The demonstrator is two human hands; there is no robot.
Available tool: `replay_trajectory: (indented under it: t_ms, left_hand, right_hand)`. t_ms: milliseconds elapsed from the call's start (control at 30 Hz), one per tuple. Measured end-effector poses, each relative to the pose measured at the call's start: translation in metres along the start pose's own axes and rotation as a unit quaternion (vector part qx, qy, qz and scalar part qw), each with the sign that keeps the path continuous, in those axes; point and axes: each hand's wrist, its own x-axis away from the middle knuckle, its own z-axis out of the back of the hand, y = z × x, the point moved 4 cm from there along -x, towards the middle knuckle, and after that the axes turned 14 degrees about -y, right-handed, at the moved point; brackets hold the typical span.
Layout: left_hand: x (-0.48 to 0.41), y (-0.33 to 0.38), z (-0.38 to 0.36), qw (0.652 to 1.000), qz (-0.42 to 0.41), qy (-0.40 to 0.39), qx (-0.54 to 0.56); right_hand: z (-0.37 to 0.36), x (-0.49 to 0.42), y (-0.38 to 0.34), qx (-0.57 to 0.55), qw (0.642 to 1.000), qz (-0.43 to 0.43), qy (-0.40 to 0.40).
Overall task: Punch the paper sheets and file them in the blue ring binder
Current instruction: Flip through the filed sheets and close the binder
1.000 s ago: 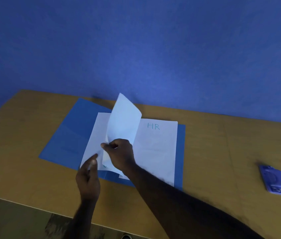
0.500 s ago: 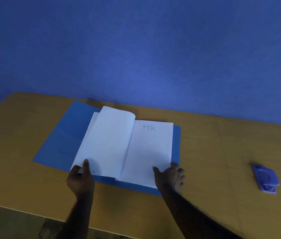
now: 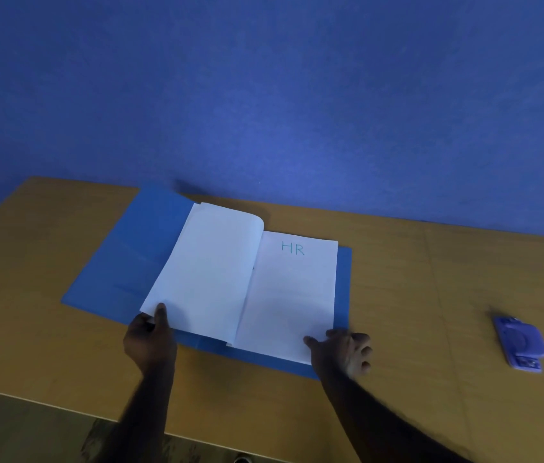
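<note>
The blue binder (image 3: 137, 248) lies open and flat on the wooden table (image 3: 431, 295). White sheets lie in it like an open book. The left-hand sheets (image 3: 210, 272) are turned over onto the left cover. The right-hand sheet (image 3: 294, 295) carries "HR" in teal letters at its top. My left hand (image 3: 148, 339) pinches the near left corner of the turned sheets, thumb on top. My right hand (image 3: 344, 352) rests with spread fingers at the near right corner of the right-hand sheet and the binder's edge, holding nothing. The binder's rings are hidden under the paper.
A small purple hole punch (image 3: 521, 344) lies on the table to the right, well apart from the binder. A blue wall (image 3: 264, 95) rises behind the table. The table's near edge runs just below my forearms, with floor beneath it.
The lifted sheet has been turned over and laid flat on the left side. My right hand let go of it and moved to the binder's near right corner. My left hand stays at the left corner.
</note>
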Motion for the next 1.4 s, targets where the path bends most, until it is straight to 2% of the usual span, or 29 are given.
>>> replay_trajectory:
  t_ms: [167, 567, 667, 767, 867, 967, 1067, 1167, 1267, 1333, 1400]
  left_hand:
    - [-0.002, -0.004, 0.000, 1.000, 0.009, -0.005, -0.005]
    - [-0.001, 0.006, -0.004, 1.000, -0.019, -0.008, -0.003]
    - [-0.001, 0.006, -0.006, 0.999, -0.026, -0.011, -0.018]
    - [0.000, 0.009, -0.008, 0.999, -0.036, -0.019, -0.020]
    - [0.001, 0.008, -0.010, 0.999, -0.043, -0.028, -0.012]
    - [0.006, 0.013, -0.012, 0.997, -0.047, -0.051, 0.030]
    - [0.012, 0.015, -0.017, 0.990, -0.043, -0.076, 0.107]
    - [0.019, 0.013, -0.026, 0.978, -0.036, -0.121, 0.168]
    - [0.027, 0.012, -0.035, 0.951, -0.049, -0.163, 0.259]
    - [0.032, 0.014, -0.037, 0.947, -0.064, -0.177, 0.259]
    - [0.036, 0.016, -0.037, 0.958, -0.070, -0.164, 0.223]
  right_hand:
    - [-0.001, 0.005, 0.001, 0.017, 0.999, 0.031, 0.039]
    - [-0.001, -0.007, -0.004, -0.074, 0.997, -0.013, -0.019]
    - [0.004, -0.004, -0.004, -0.083, 0.996, 0.018, 0.006]
    - [0.008, 0.005, -0.010, -0.129, 0.987, 0.089, 0.035]
    - [0.012, 0.023, -0.028, -0.229, 0.956, 0.183, -0.014]
    - [0.017, 0.049, -0.062, -0.266, 0.918, 0.284, -0.074]
    - [0.016, 0.074, -0.102, -0.289, 0.888, 0.332, -0.134]
    - [0.009, 0.094, -0.141, -0.250, 0.867, 0.384, -0.196]
    - [-0.011, 0.105, -0.168, -0.199, 0.851, 0.399, -0.279]
    - [-0.026, 0.107, -0.174, -0.169, 0.840, 0.404, -0.320]
    - [-0.035, 0.105, -0.173, -0.150, 0.832, 0.414, -0.339]
